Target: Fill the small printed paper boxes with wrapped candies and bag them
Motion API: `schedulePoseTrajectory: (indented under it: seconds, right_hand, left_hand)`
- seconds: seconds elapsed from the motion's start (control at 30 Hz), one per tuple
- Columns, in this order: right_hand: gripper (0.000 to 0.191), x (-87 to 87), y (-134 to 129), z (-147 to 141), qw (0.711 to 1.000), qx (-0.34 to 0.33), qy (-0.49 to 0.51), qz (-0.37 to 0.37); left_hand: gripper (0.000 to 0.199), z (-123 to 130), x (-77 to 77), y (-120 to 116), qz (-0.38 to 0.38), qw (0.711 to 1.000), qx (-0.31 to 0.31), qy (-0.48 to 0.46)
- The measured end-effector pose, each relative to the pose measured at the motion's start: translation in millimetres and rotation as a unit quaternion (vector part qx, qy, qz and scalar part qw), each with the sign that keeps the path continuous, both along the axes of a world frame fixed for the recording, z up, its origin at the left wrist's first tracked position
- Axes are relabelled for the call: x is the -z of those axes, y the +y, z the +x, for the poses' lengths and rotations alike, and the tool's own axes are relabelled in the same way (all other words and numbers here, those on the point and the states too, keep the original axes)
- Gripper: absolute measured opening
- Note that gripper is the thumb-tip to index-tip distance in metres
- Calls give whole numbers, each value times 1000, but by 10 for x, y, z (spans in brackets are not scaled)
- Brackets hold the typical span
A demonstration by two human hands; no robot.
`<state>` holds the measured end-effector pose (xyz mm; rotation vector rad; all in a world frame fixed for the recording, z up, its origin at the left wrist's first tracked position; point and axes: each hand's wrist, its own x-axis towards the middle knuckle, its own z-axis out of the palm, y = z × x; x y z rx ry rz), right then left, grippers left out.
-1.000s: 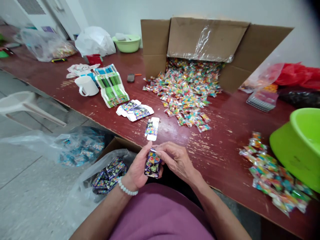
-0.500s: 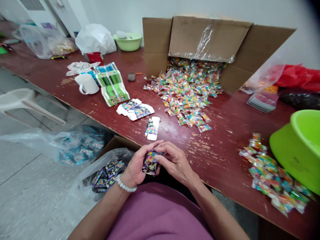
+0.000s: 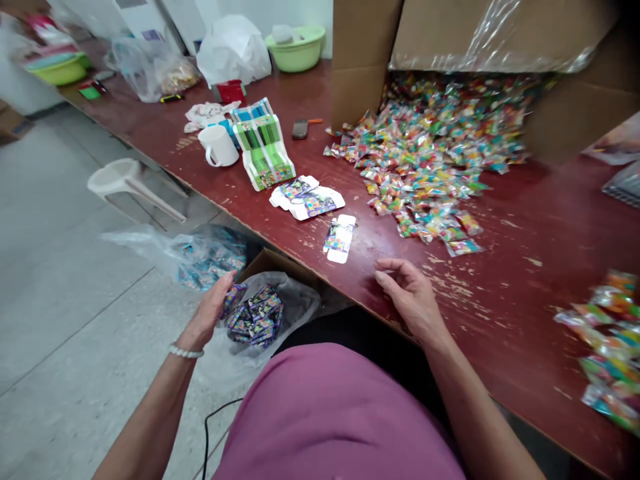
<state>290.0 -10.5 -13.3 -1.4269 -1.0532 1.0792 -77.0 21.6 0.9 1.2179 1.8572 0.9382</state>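
Observation:
My left hand (image 3: 213, 310) is over the left side of the clear plastic bag, its fingers fairly straight. Against its palm side is a small dark purple printed candy box (image 3: 231, 299), partly hidden by the hand. In the bag (image 3: 300, 293) lies a pile of similar purple boxes (image 3: 257, 317). My right hand (image 3: 407, 290) hovers at the table's front edge, fingers loosely bent and apart, holding nothing. Closest to it on the table is a flattened, unfolded box (image 3: 340, 238), with more flat box blanks (image 3: 317, 202) behind it.
Wrapped candies (image 3: 425, 173) spill from a large cardboard carton (image 3: 360, 67); another candy pile (image 3: 610, 353) lies at right. A white mug (image 3: 219, 145), green printed sheets (image 3: 265, 150) and a green basin (image 3: 297, 50) stand on the table (image 3: 515, 287). A white stool (image 3: 123, 177) is at left.
My hands have parted. The left has carried the small box left and down to the bag; the right has let go of it and moved right. The view has turned left.

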Motion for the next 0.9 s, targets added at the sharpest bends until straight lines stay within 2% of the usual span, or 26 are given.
schedulePoseTrajectory:
  seconds: [0.03,0.1,0.17,0.23,0.33,0.43,0.5,0.6,0.8,0.9]
  right_hand:
    - [30,35,7,24,1000,9,-10,-2]
    - [29,83,7,34,999,17,-49,-3]
    - [28,100,-4,17,993,19,-113,8]
    - [25,100,-20,0,983,15,-182,30]
    - [21,101,-41,-5,968,19,-238,71]
    - [18,121,-50,-2,965,30,-243,93]
    - [16,137,-47,-4,964,30,-244,104]
    - [14,148,-33,-10,963,26,-242,115]
    - [12,138,-21,-10,965,25,-231,124]
    - [13,143,-18,-14,965,20,-227,127]
  left_hand:
    - [62,-41,7,15,-9,999,21,28]
    - [61,64,-5,74,-4,996,72,49]
    - [56,374,-45,183,49,989,124,57]
    - [46,790,-90,336,119,974,162,109]
    - [42,1385,-115,587,178,920,242,252]
    - [55,1767,-79,768,148,871,254,394]
    - [62,1897,-47,838,120,858,250,433]
    - [63,1990,-43,893,91,856,254,440]
    - [37,2101,-181,905,23,871,284,400]
    - [53,2107,-215,942,15,876,282,391]
